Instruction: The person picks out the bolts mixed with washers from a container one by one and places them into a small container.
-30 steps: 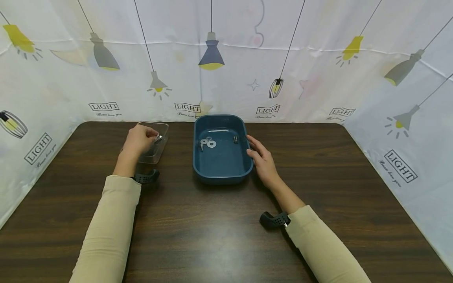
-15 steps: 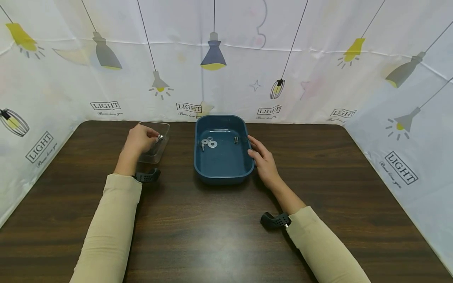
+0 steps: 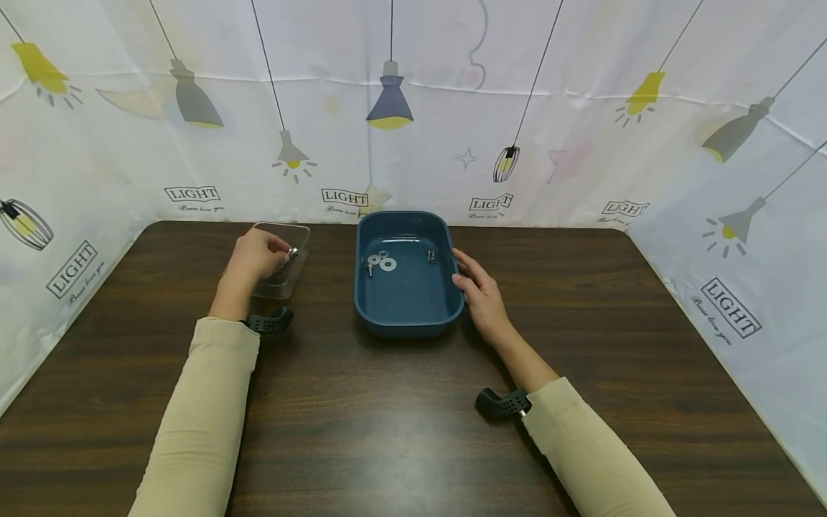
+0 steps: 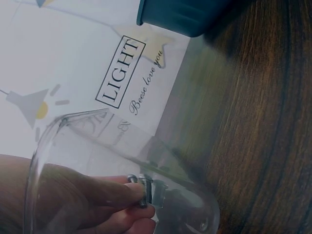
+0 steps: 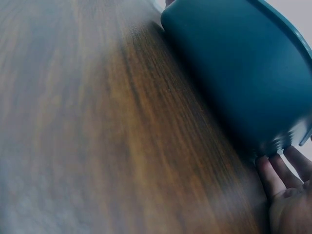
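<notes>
My left hand [image 3: 253, 257] is over the clear plastic box [image 3: 278, 289] at the back left. In the left wrist view its thumb and fingers pinch small metal screws [image 4: 146, 189], seen through the box's transparent wall. My right hand [image 3: 483, 296] rests against the right side of the blue tray [image 3: 407, 309]. In the right wrist view, its fairly straight fingertips [image 5: 267, 168] touch the tray's outer wall. Inside the tray lie several flat washers [image 3: 388, 264], a small screw [image 3: 370, 270] beside them at the left, and small metal pieces [image 3: 431, 256] near the right wall.
Both containers stand on a dark wooden table [image 3: 400, 416], near its back edge. Behind and at the sides hangs a white cloth [image 3: 426, 165] printed with lamps. A black strap [image 3: 270, 321] is on the left wrist, another strap [image 3: 502, 403] on the right.
The head view has shifted very slightly. Both hands, the clear box and the blue tray stay where they were, and the left hand keeps its pinch.
</notes>
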